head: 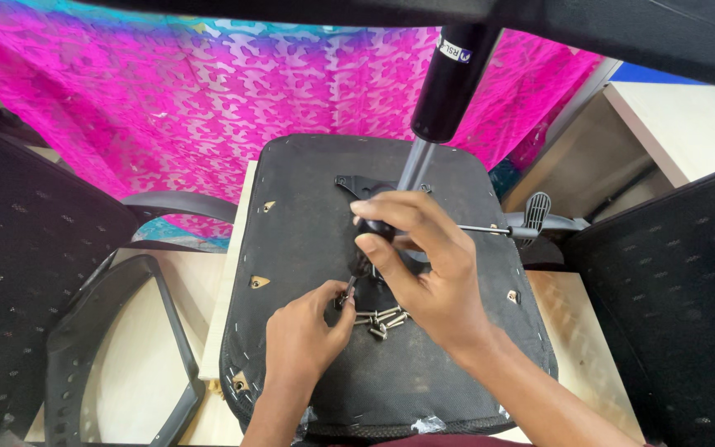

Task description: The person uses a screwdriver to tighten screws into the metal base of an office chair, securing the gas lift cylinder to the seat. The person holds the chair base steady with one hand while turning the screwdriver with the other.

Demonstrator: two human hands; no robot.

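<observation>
gripping a screwdriver [371, 240], right hand [424, 265] arched; left hand [308, 331] pinching its tip.

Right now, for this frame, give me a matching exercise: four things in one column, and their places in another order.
Things:
1. right hand
2. left hand
3. loose bolts
4. pink cloth

Places:
A. hanging behind the seat
B. gripping the black screwdriver handle
C. pinching at the screwdriver's tip
D. lying on the upturned seat

Pairs: 1-B, 2-C, 3-D, 4-A
</observation>
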